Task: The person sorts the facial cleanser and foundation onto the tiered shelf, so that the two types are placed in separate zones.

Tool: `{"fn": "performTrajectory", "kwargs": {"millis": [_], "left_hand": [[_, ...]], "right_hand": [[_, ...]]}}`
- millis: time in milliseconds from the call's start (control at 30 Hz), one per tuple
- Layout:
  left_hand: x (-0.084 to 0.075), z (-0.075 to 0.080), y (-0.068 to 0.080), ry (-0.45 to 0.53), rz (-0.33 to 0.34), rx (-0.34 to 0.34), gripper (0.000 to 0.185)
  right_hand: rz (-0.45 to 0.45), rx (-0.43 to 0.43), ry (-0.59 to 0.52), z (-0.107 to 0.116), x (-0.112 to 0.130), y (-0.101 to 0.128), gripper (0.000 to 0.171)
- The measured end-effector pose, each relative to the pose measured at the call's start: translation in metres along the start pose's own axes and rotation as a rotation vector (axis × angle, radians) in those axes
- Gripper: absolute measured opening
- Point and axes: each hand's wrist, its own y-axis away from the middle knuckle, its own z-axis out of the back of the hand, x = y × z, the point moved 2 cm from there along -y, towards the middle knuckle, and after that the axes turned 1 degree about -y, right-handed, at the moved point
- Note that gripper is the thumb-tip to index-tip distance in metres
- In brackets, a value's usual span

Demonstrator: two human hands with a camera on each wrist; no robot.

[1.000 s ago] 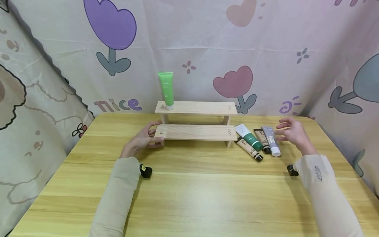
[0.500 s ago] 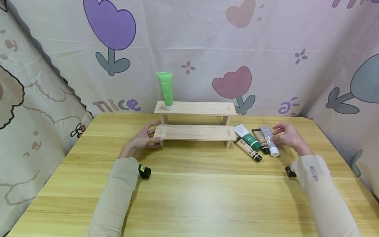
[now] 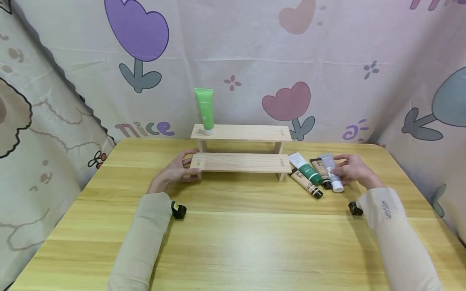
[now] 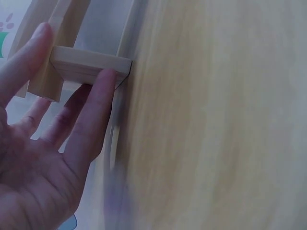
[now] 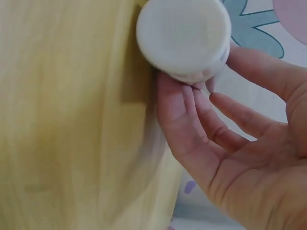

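Note:
A two-step wooden shelf (image 3: 240, 162) stands on the table, and my left hand (image 3: 176, 169) holds the left end of its lower step. In the left wrist view, the thumb lies along the step and fingertips (image 4: 106, 76) press the leg (image 4: 91, 63). My right hand (image 3: 354, 169) pinches a grey-lilac squeeze tube (image 3: 330, 169) at its right side. The tube's white cap (image 5: 184, 36) faces the right wrist camera, with thumb and fingers on either side. A green tube (image 3: 205, 109) stands upright, cap down, at the left of the upper step.
Left of the grey-lilac tube lie a white-and-green tube (image 3: 306, 169) and two beige tubes with black caps, one (image 3: 306, 184) in front and one (image 3: 322, 173) beside it. A printed cloth (image 3: 233, 48) hangs behind the wooden table (image 3: 247, 242).
My right hand has moved left and slightly down onto the grey-lilac tube, its fingers closing on it. The tube's upper end has shifted a little. The left hand stays on the shelf.

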Motion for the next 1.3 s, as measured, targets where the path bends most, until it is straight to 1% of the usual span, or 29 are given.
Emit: {"fn": "performTrajectory", "kwargs": {"millis": [167, 400, 533, 633, 800, 1000, 1300], "left_hand": [[0.001, 0.001, -0.002, -0.004, -0.009, 0.001, 0.087], [0.002, 0.001, -0.001, 0.003, -0.013, 0.009, 0.086], [0.003, 0.0, 0.0, 0.008, -0.001, 0.003, 0.085], [0.003, -0.001, 0.0, 0.014, 0.003, -0.002, 0.085], [0.001, -0.002, 0.0, 0.018, 0.0, -0.009, 0.085], [0.003, -0.001, -0.002, 0.013, 0.0, -0.006, 0.085], [0.003, -0.001, -0.001, 0.011, -0.007, 0.002, 0.085]], "right_hand": [[0.01, -0.026, -0.017, 0.008, 0.007, 0.001, 0.075], [0.044, -0.088, -0.068, 0.013, 0.032, -0.001, 0.074], [0.071, -0.106, -0.115, 0.011, 0.049, -0.002, 0.075], [0.112, -0.125, -0.136, 0.011, 0.062, -0.002, 0.077], [0.178, -0.154, -0.164, 0.009, 0.086, -0.002, 0.076], [0.23, -0.179, -0.213, 0.004, 0.115, -0.007, 0.074], [0.288, -0.24, -0.314, -0.01, 0.15, -0.012, 0.071]]}}
